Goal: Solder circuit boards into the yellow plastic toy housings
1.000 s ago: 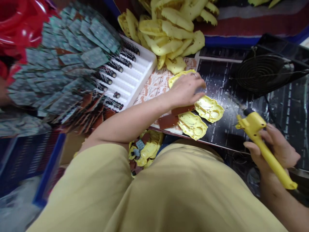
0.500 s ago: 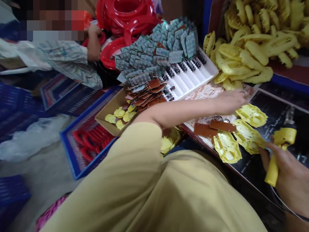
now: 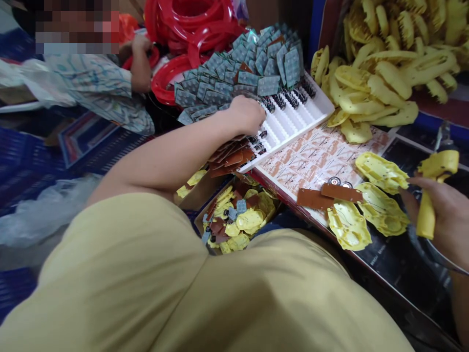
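Note:
My left hand [image 3: 249,115] reaches over the white ridged tray [image 3: 289,124], beside the piled green circuit boards [image 3: 220,90]. Its fingers are curled downward and closed; what they hold, if anything, is hidden. My right hand [image 3: 441,208] grips a yellow pistol-shaped tool [image 3: 427,215] with a metal tip pointing up. The thumb and fingers of that hand are by the edge of a yellow plastic shell half [image 3: 381,172]. Two more shell halves, one in the middle [image 3: 383,208] and one nearer me [image 3: 350,226], lie close by. Two brown boards [image 3: 315,199] rest against them.
Yellow plastic parts [image 3: 381,88] are heaped at the back right. Red rings [image 3: 194,24] are stacked at the back. Below the tray stands a box of mixed yellow and brown pieces [image 3: 249,220]. A co-worker in a patterned shirt [image 3: 91,78] sits at the left.
My left hand has moved left from near the yellow shell halves to the tray of boards. My right hand has shifted slightly right and up with the yellow tool in it.

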The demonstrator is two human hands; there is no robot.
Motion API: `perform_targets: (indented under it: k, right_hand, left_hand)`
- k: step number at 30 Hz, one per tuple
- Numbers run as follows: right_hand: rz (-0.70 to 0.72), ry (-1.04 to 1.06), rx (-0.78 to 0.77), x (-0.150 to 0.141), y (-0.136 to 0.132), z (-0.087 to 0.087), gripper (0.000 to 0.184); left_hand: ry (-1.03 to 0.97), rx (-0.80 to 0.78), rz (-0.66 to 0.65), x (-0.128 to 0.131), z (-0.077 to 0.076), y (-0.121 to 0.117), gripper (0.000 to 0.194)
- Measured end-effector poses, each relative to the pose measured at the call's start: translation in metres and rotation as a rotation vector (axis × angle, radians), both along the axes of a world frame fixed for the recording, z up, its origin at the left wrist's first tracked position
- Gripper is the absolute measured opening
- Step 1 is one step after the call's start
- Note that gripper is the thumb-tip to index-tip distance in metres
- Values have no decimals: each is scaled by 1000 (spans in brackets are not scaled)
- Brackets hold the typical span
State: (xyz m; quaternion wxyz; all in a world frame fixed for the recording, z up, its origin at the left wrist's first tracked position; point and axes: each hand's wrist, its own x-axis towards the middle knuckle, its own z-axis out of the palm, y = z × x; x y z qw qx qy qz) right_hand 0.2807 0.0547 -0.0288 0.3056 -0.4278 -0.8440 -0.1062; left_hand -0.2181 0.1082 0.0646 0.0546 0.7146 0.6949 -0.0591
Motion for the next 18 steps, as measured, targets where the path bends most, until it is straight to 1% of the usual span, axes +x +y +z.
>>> perform_targets:
  k: [2,5,6,8,10,12,14,16,17,18]
  right_hand:
    - [-36,16,-83,-6,19,-8,40]
    - [-105,23,-233,-13,37,-21,54]
    - [-114,25,-270,-15,40,-24,56]
    - [-104,24,-320,-15,43,-27,56]
    - [-72,8,-331,-12,42,-25,53]
    - [-22,-15,-287,-10,37,-17,52]
    - [12,29,-210,-14,26,-7,50]
    - [-2,174,-157,-26,8,4,45]
    - [-29,287,-159,-36,-1,8,42]
    - [-42,395,-172,-47,-11,11,43]
  left_hand:
    - [-77,-5,-20,-16,11,0,26]
    - [-237,-46,-59,-32,35,-4,33]
    - [-318,-56,-47,-32,44,-7,36]
    - [-529,-52,19,-23,57,-12,37]
    - [-748,-40,94,-4,64,-13,29]
    - [-901,-47,146,21,60,-8,20]
    - [-994,-75,145,50,47,1,20]
    - [-1081,-101,96,83,30,11,20]
    - [-1128,-114,62,100,21,14,20]
    - [-1175,-130,28,117,14,15,21]
